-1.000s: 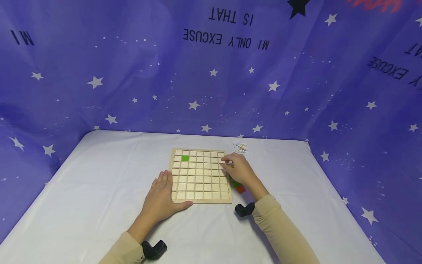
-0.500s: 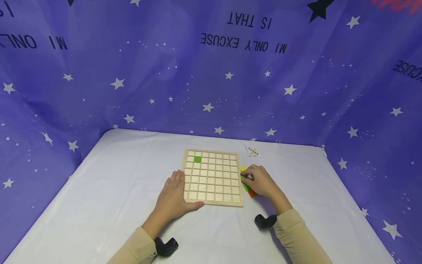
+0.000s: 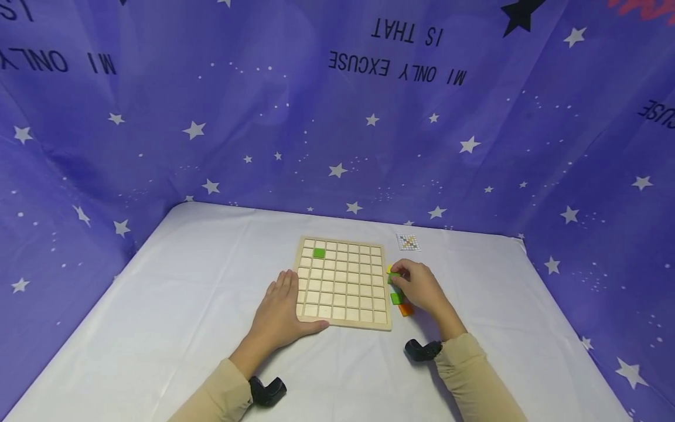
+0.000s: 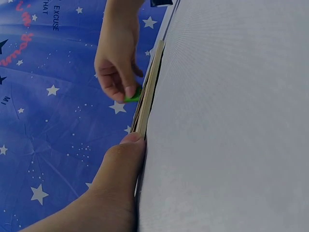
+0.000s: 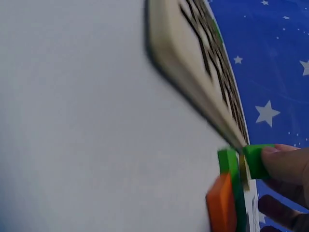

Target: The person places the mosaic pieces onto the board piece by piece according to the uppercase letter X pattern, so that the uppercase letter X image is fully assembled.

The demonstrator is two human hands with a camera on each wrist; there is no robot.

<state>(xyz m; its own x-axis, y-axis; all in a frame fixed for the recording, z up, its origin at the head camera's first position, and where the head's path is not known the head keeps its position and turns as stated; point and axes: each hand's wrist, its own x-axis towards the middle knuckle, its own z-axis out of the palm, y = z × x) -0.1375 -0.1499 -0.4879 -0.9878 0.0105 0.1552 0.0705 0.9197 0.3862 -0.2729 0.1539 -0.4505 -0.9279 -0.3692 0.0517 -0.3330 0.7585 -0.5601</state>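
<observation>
A pale wooden grid board [image 3: 345,287] lies on the white table, with one green tile [image 3: 319,253] in a cell near its far left corner. My left hand [image 3: 275,310] rests along the board's left edge, fingers straight, its thumb stretched along the near edge. Just right of the board, my right hand [image 3: 422,287] pinches another green tile [image 5: 256,162] between thumb and fingers, lifted off the pile. Below it are a green tile [image 3: 396,299] and an orange tile [image 3: 406,309]. A yellow tile [image 3: 389,269] is partly hidden behind the pinched one.
A small card [image 3: 408,242] printed with a coloured grid pattern lies beyond the board's far right corner. Black devices [image 3: 422,350] are strapped at both wrists. A purple star-printed cloth [image 3: 337,140] hangs behind and beside the table.
My right hand has drawn back from the board's right edge to the tiles and picked up a green one. The left hand keeps its place on the board. The head view has turned left.
</observation>
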